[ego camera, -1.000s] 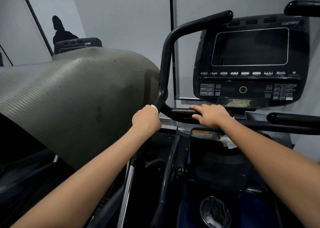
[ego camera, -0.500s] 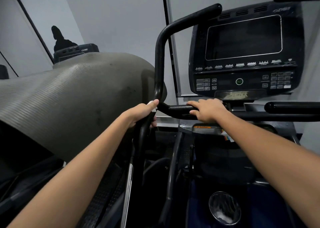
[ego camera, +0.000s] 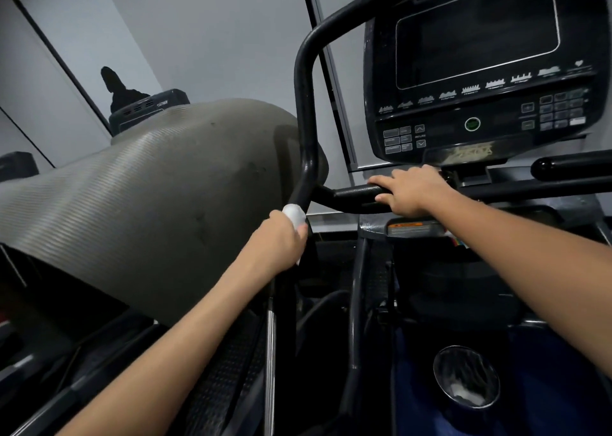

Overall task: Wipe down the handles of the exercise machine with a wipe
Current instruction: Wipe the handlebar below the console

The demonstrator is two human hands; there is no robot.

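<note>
I see the exercise machine's frame (ego camera: 374,233) carrying everything at centre and right of the frame. Its black curved handle (ego camera: 303,111) rises from mid-frame to the top centre, and a horizontal grip bar (ego camera: 354,194) branches off it to the right. My right hand (ego camera: 412,189) rests on that bar, and my left hand (ego camera: 281,242) grips the handle's lower stretch with a white wipe (ego camera: 293,213) pressed against it. The console (ego camera: 480,68) sits on the frame at upper right. A round cup holder (ego camera: 467,377) is sunk in at lower right.
</note>
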